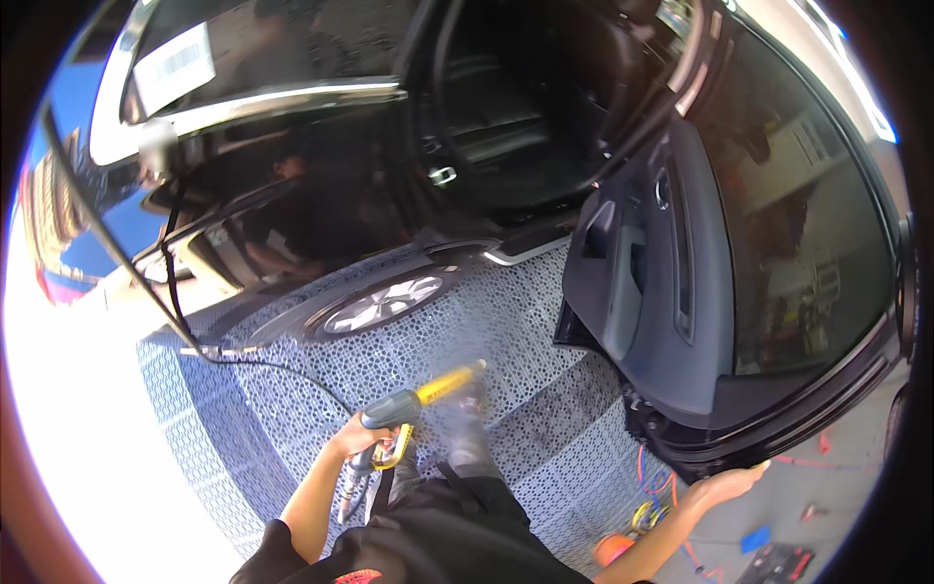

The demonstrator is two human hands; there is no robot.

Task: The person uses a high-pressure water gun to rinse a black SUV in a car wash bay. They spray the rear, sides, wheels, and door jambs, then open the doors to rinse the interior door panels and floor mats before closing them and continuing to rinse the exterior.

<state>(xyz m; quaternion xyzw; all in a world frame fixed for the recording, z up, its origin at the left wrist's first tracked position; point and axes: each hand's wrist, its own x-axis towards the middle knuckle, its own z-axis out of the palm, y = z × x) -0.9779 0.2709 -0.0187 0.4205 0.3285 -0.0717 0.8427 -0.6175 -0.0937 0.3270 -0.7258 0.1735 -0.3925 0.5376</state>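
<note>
My left hand [363, 438] grips the handle of a grey and yellow pressure-washer gun [394, 409]. The yellow lance points up and to the right, and a fine mist hangs in front of its tip. A dark hose runs from behind the gun toward the left. My right hand [733, 483] is on the edge of an open black car door [657, 292], its fingers partly hidden there. Beyond the gun stands the black car [314, 160], with a silver-spoked wheel [387, 303] low on its side. Black seats show through the door opening.
Perforated grey-blue floor tiles [321, 394] lie underfoot, crossed by darker strips. Coiled hoses [651, 515], an orange item [611, 547], a blue piece [755, 539] and a dark tool case [777, 563] sit at lower right. A hanging hose [109, 226] slants across the left side.
</note>
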